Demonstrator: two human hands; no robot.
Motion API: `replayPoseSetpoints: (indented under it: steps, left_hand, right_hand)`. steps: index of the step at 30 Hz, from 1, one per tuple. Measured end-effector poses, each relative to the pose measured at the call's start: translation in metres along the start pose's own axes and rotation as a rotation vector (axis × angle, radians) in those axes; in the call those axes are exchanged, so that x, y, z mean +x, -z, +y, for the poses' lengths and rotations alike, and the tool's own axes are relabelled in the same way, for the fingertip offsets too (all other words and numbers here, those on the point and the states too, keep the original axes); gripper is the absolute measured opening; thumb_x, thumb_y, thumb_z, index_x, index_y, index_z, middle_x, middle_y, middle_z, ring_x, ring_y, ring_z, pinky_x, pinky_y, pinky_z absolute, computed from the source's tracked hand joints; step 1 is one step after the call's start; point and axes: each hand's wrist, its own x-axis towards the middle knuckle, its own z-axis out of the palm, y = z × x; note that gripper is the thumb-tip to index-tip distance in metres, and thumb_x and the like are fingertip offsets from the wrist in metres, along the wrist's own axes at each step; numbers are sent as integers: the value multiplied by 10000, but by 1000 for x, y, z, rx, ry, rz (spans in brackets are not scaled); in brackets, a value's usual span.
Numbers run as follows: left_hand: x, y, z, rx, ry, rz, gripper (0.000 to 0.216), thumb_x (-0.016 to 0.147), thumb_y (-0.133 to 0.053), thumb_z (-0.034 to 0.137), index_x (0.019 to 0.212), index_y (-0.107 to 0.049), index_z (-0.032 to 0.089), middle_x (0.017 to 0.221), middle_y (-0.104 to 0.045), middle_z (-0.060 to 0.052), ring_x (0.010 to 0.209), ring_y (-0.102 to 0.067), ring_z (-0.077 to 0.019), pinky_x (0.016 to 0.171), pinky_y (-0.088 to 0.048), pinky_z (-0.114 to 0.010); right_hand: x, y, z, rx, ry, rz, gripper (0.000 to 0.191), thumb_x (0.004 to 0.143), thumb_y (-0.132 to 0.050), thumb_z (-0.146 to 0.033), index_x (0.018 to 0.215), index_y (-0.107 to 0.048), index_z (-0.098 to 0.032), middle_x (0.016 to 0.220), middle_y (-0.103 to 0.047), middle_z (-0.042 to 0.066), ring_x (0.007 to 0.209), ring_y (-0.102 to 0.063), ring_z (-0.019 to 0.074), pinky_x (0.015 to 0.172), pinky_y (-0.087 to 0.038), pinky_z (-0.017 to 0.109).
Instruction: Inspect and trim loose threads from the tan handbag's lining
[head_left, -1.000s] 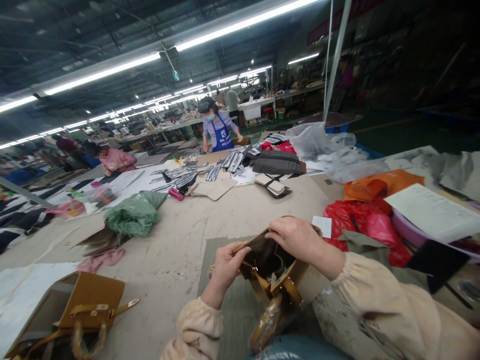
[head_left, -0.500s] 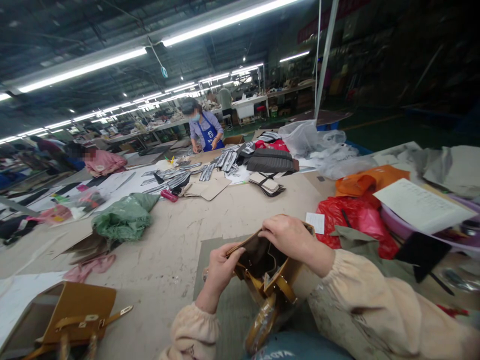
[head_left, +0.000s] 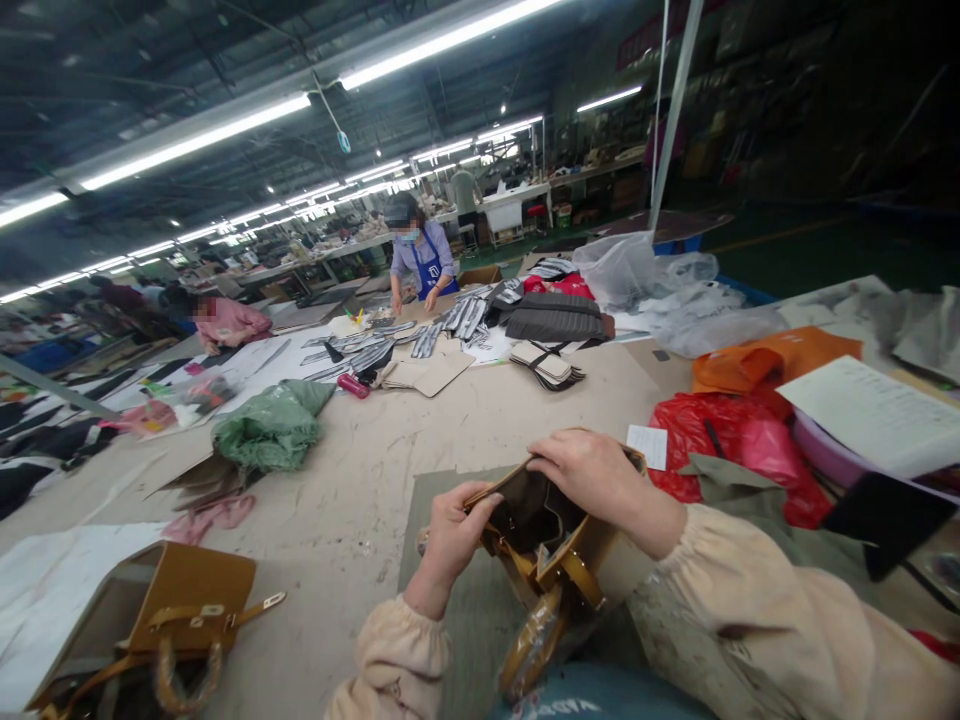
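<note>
A mustard-brown handbag (head_left: 581,570) stands on a grey-green mat (head_left: 472,610), its mouth turned up and its dark lining showing. My left hand (head_left: 454,535) is closed on the left end of the bag's rim, thumb on top. On the far rim my right hand (head_left: 592,485) is closed too, with its fingers bent over the edge into the opening. A handle (head_left: 536,640) in clear plastic wrap hangs toward my body. A second handbag (head_left: 191,585) of the same colour lies at the lower left with its inside partly visible.
A green plastic bag (head_left: 274,425) is on the left of the table (head_left: 360,500). Red plastic bags (head_left: 697,440) and a purple basin (head_left: 832,440) under a notepad (head_left: 870,410) sit at right. Striped pieces (head_left: 465,320) lie across the table before a co-worker in a blue apron (head_left: 431,265).
The whole view has shifted, so the table and both bags appear slightly farther right. Both hands keep their hold on the handbag's rim. The co-worker's hands have moved a little.
</note>
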Motion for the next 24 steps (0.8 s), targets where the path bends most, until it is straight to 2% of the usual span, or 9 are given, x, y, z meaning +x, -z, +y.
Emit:
replayPoseSetpoints:
  steps: [7, 10, 13, 16, 18, 21, 24]
  left_hand:
    - [-6, -4, -8, 41, -89, 188, 305, 711, -681, 286, 991, -689, 163, 917, -727, -59, 802, -669, -184, 769, -539, -274]
    - [-7, -5, -18, 69, -237, 274, 185, 758, -646, 264, 908, -707, 175, 895, -728, -60, 791, -676, -173, 763, -555, -286]
    - [-7, -2, -25, 122, -465, 325, 126, 765, -641, 178, 879, -696, 188, 878, -725, -47, 794, -676, -157, 761, -564, -287]
    - [-7, 5, -30, 203, -679, 282, 200, 788, -593, 92, 939, -674, 194, 971, -707, -67, 871, -666, -156, 783, -567, -293]
    - [-6, 11, -30, 279, -750, 239, 247, 801, -565, 73, 994, -656, 197, 1037, -687, -84, 914, -655, -159, 798, -564, -297]
    - [-3, 18, -23, 435, -758, 150, 279, 817, -556, 98, 1061, -630, 210, 1034, -687, -77, 922, -648, -155, 811, -551, -286]
    - [3, 17, -5, 606, -718, 16, 281, 851, -520, 153, 1112, -606, 208, 999, -697, -70, 895, -651, -150, 792, -533, -259]
  right_hand:
    - [2, 1, -1, -36, -11, -7, 211, 901, -496, -324, 793, -637, -210, 744, -622, 19, 739, -566, 161, 667, -352, 266]
    - [2, 1, -1, -32, -23, -9, 208, 894, -509, -340, 793, -635, -210, 750, -624, 16, 744, -567, 161, 668, -349, 266]
    - [1, -1, 0, -19, -27, -10, 200, 889, -515, -349, 801, -633, -214, 763, -628, 11, 750, -568, 159, 668, -347, 265]
    - [0, -3, 1, -7, -25, -9, 196, 887, -517, -356, 800, -629, -220, 770, -631, 4, 743, -567, 156, 656, -344, 262]
    - [1, -3, 2, -7, -25, -7, 203, 888, -513, -363, 796, -627, -222, 773, -633, 3, 741, -568, 157, 655, -346, 261]
    - [4, -2, 3, -13, -16, -13, 217, 891, -502, -367, 795, -627, -218, 778, -637, 6, 740, -573, 159, 660, -353, 263]
    - [6, -1, 2, -29, -3, -22, 211, 887, -504, -350, 787, -627, -211, 771, -637, 8, 737, -578, 160, 658, -358, 263]
